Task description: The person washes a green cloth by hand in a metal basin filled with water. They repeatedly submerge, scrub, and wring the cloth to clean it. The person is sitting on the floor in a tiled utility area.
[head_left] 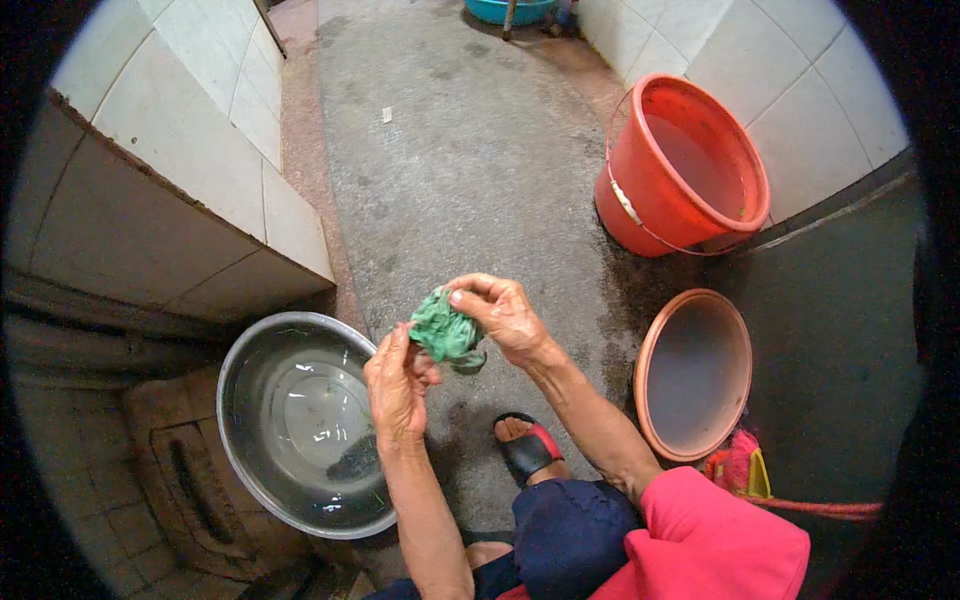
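Watching two bare hands work a crumpled, wet-looking green cloth (445, 332), mid-frame, held up above the grey concrete floor (450, 180). Left hand (398, 390): fingers closed on the cloth's left edge. Right hand (505, 318): thumb and fingers pinching its upper right side. Cloth is bunched, a darker bit hanging at the lower right.

Left of the hands: round silver metal basin (222, 420), clear water in it, small green scraps at its lower right. From where I stand, left wrist overlaps its right rim.

Upper right of frame: tall red plastic bucket (640, 200), wire handle down, murky water inside. Below it, a round orange-brown plastic basin (642, 390), cloudy grey water. Black-and-red sandal (530, 455) on a foot, lower centre. Turquoise basin (510, 10) cut off at top edge.
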`<action>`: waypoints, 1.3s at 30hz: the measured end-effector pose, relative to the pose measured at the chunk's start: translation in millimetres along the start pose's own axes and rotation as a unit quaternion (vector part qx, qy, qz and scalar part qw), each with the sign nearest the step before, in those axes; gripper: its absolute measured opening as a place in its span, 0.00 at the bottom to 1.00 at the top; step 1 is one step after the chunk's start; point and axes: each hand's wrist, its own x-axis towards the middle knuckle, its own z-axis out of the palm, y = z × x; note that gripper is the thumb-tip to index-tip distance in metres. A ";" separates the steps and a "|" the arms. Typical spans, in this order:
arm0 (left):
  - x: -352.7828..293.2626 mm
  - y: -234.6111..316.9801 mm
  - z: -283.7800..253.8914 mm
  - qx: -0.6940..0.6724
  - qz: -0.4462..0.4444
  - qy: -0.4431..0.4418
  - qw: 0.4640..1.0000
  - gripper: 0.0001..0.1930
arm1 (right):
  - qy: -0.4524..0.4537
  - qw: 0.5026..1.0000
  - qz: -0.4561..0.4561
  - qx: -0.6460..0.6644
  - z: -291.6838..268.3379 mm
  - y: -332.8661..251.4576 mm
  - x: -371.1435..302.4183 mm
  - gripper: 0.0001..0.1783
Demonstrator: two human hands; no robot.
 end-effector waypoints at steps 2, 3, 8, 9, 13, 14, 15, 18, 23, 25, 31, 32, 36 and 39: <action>-1.0 -9.5 1.9 0.013 0.029 0.147 0.989 0.29 | 0.020 0.997 0.015 0.078 -4.9 -5.9 -4.5 0.10; 1.8 -12.6 4.0 -0.025 0.017 0.132 0.991 0.30 | -0.001 0.992 0.029 0.123 -4.4 -11.6 -4.7 0.09; -0.3 -22.3 33.3 -0.300 -0.090 -0.015 0.950 0.37 | -0.089 0.962 0.092 0.240 4.0 -15.7 -16.9 0.05; -0.7 -23.4 37.0 -0.345 -0.103 -0.047 0.932 0.37 | -0.100 0.962 0.094 0.238 3.0 -15.7 -19.0 0.05; 19.4 -39.5 45.6 -0.222 0.035 0.052 0.973 0.29 | 0.041 0.983 -0.051 -0.170 -4.3 -22.9 -17.9 0.11; 25.4 -45.0 41.7 -0.238 0.010 0.065 0.969 0.20 | 0.119 0.894 -0.110 -0.419 3.2 -20.3 -24.8 0.13; 41.7 -50.3 26.5 -0.310 -0.019 -0.093 0.946 0.19 | 0.076 0.744 -0.338 -0.571 10.8 -8.7 -31.0 0.12; 58.5 -52.2 -30.4 -0.396 0.020 -0.423 0.814 0.15 | 0.023 0.787 -0.355 -0.504 93.9 33.6 -49.5 0.15; 1.3 62.7 4.7 -0.337 0.042 0.163 0.926 0.22 | 0.061 0.840 -0.302 -0.447 159.0 12.1 38.7 0.15; -12.0 94.9 -91.1 -0.275 0.139 -0.023 0.951 0.21 | -0.020 0.779 -0.476 -0.406 224.5 -3.4 14.1 0.09; -125.3 167.5 -184.0 -0.238 0.221 0.235 0.916 0.10 | -0.083 0.846 -0.445 -0.281 410.6 19.1 24.4 0.13; -161.3 147.6 -219.2 -0.086 0.309 0.240 0.916 0.11 | -0.144 0.860 -0.395 -0.289 428.8 31.2 -15.7 0.12; -267.3 56.5 -286.1 -0.085 0.394 0.339 0.850 0.15 | -0.332 0.791 -0.436 -0.270 436.3 90.0 -142.9 0.16; -260.5 10.7 -262.7 -0.218 0.350 0.390 0.823 0.14 | -0.407 0.778 -0.279 -0.388 449.6 157.2 -122.8 0.18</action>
